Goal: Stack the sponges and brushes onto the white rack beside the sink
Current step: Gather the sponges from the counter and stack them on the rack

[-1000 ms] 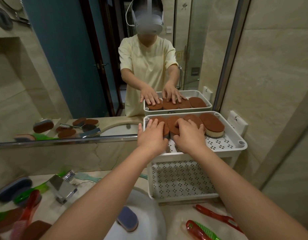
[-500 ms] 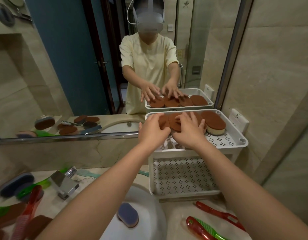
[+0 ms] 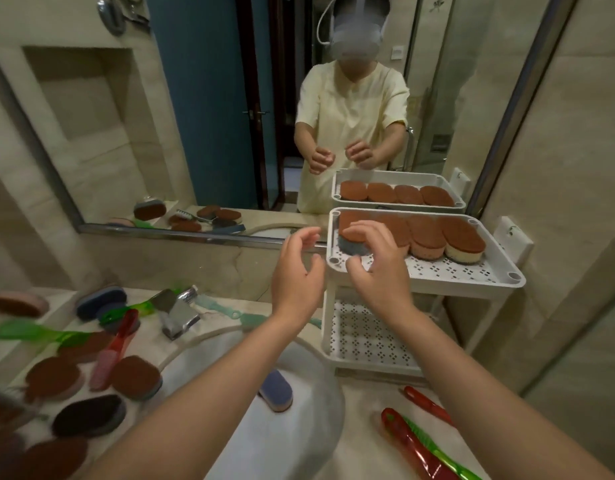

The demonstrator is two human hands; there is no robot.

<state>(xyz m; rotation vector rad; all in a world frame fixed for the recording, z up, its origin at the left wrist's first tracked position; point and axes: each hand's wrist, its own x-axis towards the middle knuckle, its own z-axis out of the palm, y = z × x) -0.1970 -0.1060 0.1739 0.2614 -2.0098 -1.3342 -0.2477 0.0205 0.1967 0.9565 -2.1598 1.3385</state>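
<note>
Beige stone surface (image 3: 365, 403) under a wall mirror (image 3: 230, 98), beige tiled walls. Far left: loose brown-topped sponges (image 3: 136, 377), a red brush (image 3: 115, 348), a chrome tap (image 3: 178, 310). The white sink (image 3: 282, 445) holds one blue sponge (image 3: 275, 394). Left hand (image 3: 295, 271) hovers loosely curled and empty beside the white rack (image 3: 472, 282). Right hand (image 3: 378, 268) is relaxed and empty before the top tier, where a row of sponges (image 3: 463, 240) lies. Red and green brushes (image 3: 408, 441) lie on the surface at right

Chrome faucet (image 3: 176, 311) below wall mirror (image 3: 202, 98)

Beige tiled walls (image 3: 558, 140), large mirror (image 3: 212, 116)
</note>
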